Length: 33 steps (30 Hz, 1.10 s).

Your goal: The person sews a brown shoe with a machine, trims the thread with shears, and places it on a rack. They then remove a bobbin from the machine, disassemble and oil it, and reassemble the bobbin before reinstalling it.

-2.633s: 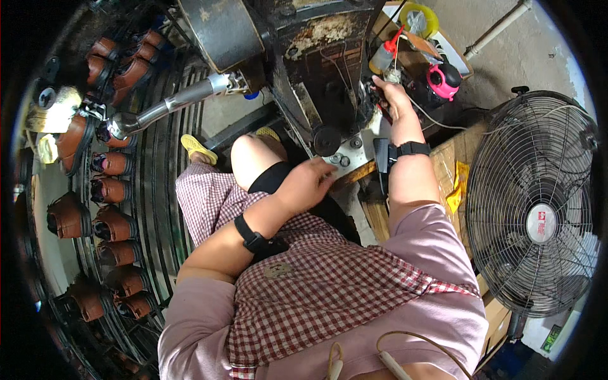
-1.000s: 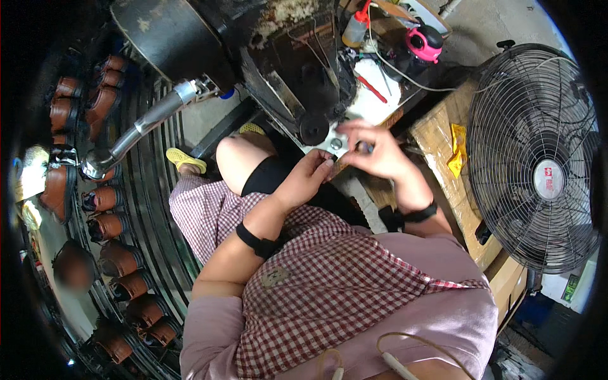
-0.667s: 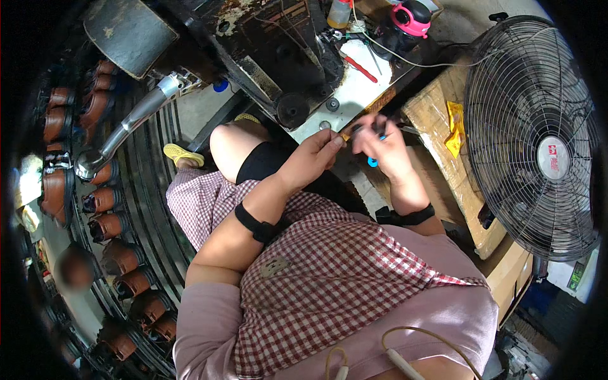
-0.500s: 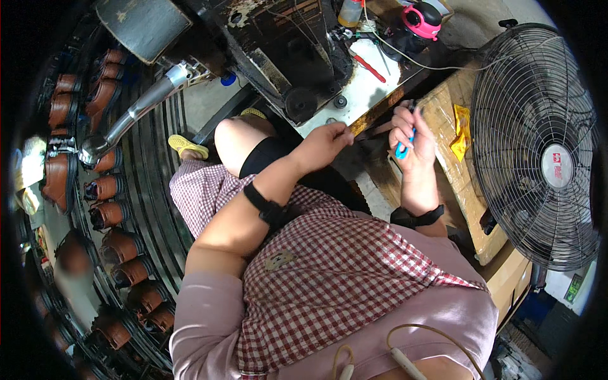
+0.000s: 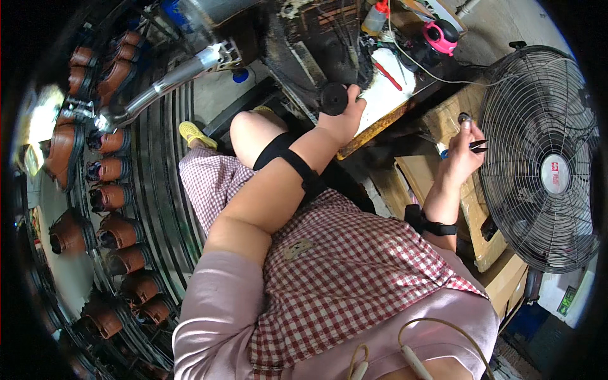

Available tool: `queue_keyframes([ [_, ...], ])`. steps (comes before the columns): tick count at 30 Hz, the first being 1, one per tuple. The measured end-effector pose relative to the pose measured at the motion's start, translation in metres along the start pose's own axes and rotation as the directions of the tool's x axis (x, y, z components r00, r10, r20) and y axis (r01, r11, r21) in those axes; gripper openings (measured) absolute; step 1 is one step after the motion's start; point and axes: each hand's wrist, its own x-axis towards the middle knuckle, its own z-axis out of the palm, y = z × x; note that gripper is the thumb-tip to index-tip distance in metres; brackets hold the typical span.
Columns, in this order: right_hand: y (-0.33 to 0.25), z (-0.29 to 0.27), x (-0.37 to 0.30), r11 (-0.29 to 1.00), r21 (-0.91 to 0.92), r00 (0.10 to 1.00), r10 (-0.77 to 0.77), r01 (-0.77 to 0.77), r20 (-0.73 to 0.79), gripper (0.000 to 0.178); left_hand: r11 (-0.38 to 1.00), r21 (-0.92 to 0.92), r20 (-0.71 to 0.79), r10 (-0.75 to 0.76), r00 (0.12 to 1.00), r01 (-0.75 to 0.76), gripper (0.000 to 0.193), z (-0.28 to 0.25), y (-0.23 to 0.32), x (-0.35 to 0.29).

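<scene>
Where the right hand (image 5: 463,159) grips, tapered black prongs (image 5: 479,145) protrude.

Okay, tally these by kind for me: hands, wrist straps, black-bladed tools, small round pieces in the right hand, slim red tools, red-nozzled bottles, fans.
Hands: 2, left hand and right hand
Wrist straps: 2
Black-bladed tool: 1
Small round piece: 1
Slim red tool: 1
Red-nozzled bottle: 1
Fan: 1
Total: 9

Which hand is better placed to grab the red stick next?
Probably the left hand, beside the black wheel and nearer the red stick, though whether it grips anything is unclear. The right hand, farther off, holds a small round part and a dark-bladed tool.
</scene>
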Motion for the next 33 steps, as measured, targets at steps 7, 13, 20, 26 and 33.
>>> queue_keyframes([
  [7, -0.025, 0.038, -0.024, 0.998, 0.013, 0.992, 0.063, -0.065, 0.111, 0.018, 0.956, 0.291, -0.133, 0.066, 0.989, -0.025, 0.019, -0.014, 0.004, -0.011],
  [13, -0.039, 0.066, -0.078, 0.986, -0.056, 0.904, 0.166, -0.157, 0.393, 0.017, 0.925, -0.326, -0.048, -0.222, 0.974, 0.195, 0.027, -0.085, 0.017, -0.069],
  [20, -0.059, 0.131, -0.160, 0.993, -0.096, 0.583, 0.120, -0.071, 0.803, 0.015, 0.703, -0.620, -0.326, -0.634, 0.701, 0.348, 0.032, -0.210, -0.032, -0.194],
  [26, -0.082, 0.215, -0.234, 0.988, 0.150, 0.315, -0.151, 0.029, 0.937, 0.017, 0.536, -0.801, -0.541, -0.839, 0.061, 0.268, 0.041, -0.325, 0.012, -0.245],
  [33, -0.102, 0.248, -0.292, 0.926, 0.149, 0.031, -0.147, -0.348, 0.989, 0.016, 0.545, -0.793, -0.495, -0.837, 0.234, 0.272, 0.046, -0.331, 0.002, -0.247],
])
